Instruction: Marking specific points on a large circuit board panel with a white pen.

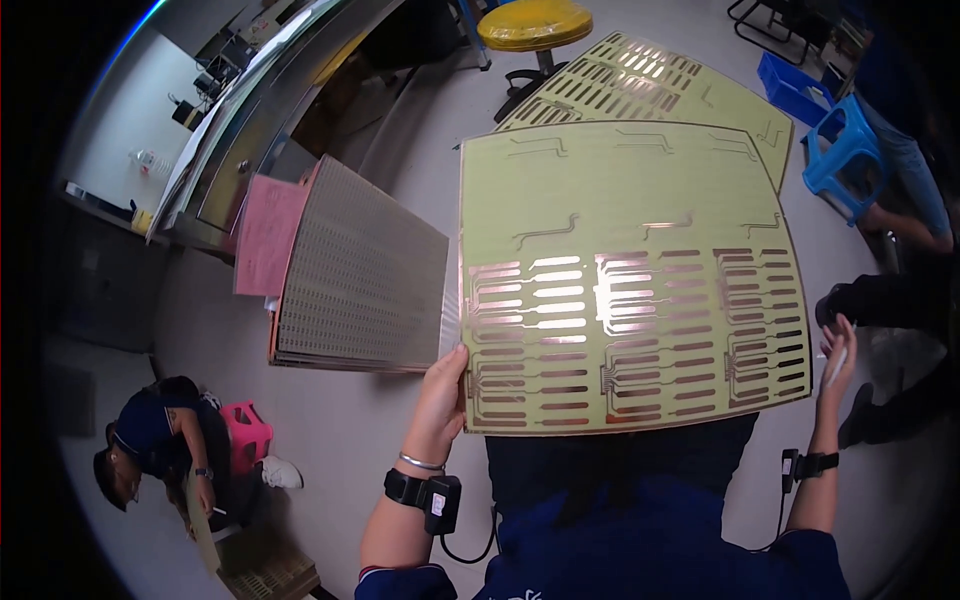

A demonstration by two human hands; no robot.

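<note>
A large pale-green circuit board panel [620,190] with copper-coloured traces lies across the middle, in front of my body. My left hand [444,388] grips its lower left edge, thumb on the face and the other fingers mostly hidden behind. Just off the panel's right edge, my right hand [838,370] is closed around a thin white pen-like stick [838,366]. Beyond the top edge, more green panels [690,85] with the same copper pattern lie partly covered by the front one.
Left of the panel stands a stack of grey patterned boards [360,270], with pink sheets [268,235] behind. A yellow round stool [535,25], blue stool [846,160] and blue crate [792,88] stand farther off. Someone bends over boards [265,570] at lower left; another person's legs [895,320] are at right.
</note>
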